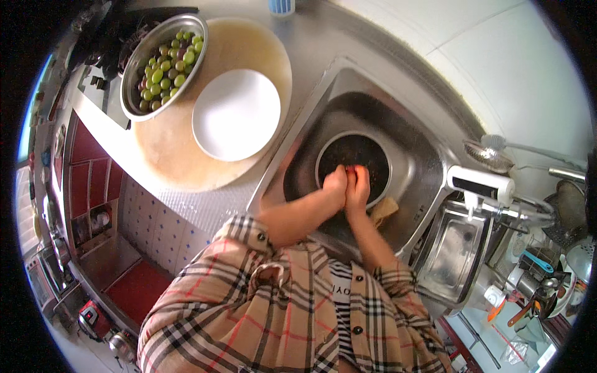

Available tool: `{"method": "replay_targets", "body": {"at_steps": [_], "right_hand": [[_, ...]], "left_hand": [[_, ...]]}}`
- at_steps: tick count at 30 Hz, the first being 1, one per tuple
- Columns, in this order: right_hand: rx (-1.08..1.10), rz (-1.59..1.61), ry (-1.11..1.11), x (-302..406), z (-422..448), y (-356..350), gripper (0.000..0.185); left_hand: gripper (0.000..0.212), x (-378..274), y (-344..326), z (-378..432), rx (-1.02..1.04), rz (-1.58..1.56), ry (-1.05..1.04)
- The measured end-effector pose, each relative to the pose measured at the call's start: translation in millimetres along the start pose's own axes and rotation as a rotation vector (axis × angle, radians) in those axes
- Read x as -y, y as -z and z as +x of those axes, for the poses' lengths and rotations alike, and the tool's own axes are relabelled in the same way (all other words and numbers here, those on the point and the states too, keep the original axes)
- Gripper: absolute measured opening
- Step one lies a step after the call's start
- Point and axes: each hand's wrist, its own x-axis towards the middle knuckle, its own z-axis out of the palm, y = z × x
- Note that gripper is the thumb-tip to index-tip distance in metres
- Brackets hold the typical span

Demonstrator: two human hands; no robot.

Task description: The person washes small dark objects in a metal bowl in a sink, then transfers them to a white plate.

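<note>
My left hand (336,183) and my right hand (358,186) meet over a round vessel (377,154) with a pale rim and a dark interior, standing in the stainless steel sink (419,186). Between my fingertips is a small red item (350,169), mostly hidden by the fingers; its kind is not clear. Small specks show inside the vessel. A tan piece that looks like a scrubbing pad (384,210) lies beside it, under my right forearm. To the left, a metal bowl (125,93) holds green and dark grapes (165,70), next to a white bowl (237,114).
Both bowls stand on a round wooden board (252,39) on the counter. Right of the sink are a white-bodied faucet (482,184), a rectangular metal basin (450,254) and a shower-type spray head (487,154). Utensils (536,284) crowd the lower right. A blue-and-white container (281,6) stands at the top.
</note>
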Motion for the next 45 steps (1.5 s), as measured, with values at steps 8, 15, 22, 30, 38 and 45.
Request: {"method": "replay_targets", "body": {"at_steps": [8,15,22,30,38,45], "right_hand": [[-0.184,0.035,0.253,63,17,23,0.011],[-0.090,0.004,0.114,39,12,21,0.010],[0.095,-0.125,-0.088,-6,-5,4,0.013],[-0.290,-0.035,0.373,103,34,49,0.009],[-0.074,-0.035,-0.028,22,-12,26,0.013],[-0.085,0.163,-0.142,12,-13,21,0.016]], "left_hand": [[0.024,-23,-29,-101,0.247,-0.082,-0.458],[0.032,-21,-25,-63,0.125,-0.004,-0.112],[0.034,-1,-11,-45,0.081,-0.073,-0.199],[0.026,-42,-46,-137,0.360,0.100,-0.633],[0.032,7,-24,-46,0.099,0.037,-0.121],[0.030,-2,-27,-56,0.185,-0.134,-0.040]]}}
